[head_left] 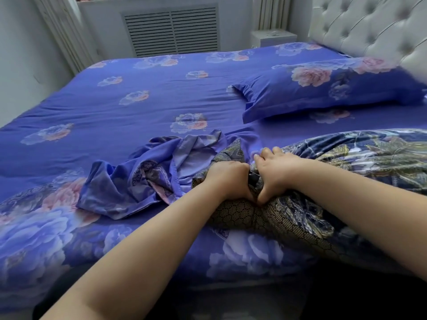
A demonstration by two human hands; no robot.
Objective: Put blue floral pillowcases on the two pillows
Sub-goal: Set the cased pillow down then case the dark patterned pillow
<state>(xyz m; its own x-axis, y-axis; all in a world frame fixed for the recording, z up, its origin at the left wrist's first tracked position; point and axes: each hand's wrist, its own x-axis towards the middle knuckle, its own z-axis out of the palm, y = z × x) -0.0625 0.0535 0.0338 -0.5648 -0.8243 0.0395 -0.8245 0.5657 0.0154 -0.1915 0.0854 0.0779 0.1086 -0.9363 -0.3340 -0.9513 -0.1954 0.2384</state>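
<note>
A pillow [360, 162] in a dark navy cover with gold and white print lies at the bed's near right. My left hand [227, 179] and my right hand [275, 172] grip its left end side by side, fingers curled into the fabric. Just left of them a loose blue floral pillowcase [147, 179] lies crumpled on the sheet. A second pillow [323, 88] wearing a blue floral pillowcase lies near the headboard at the right.
The bed [115, 107] is covered with a blue floral sheet. A tufted white headboard [374, 28] stands at the right. Behind the bed are a radiator grille [172, 31] and a small white nightstand [272, 36].
</note>
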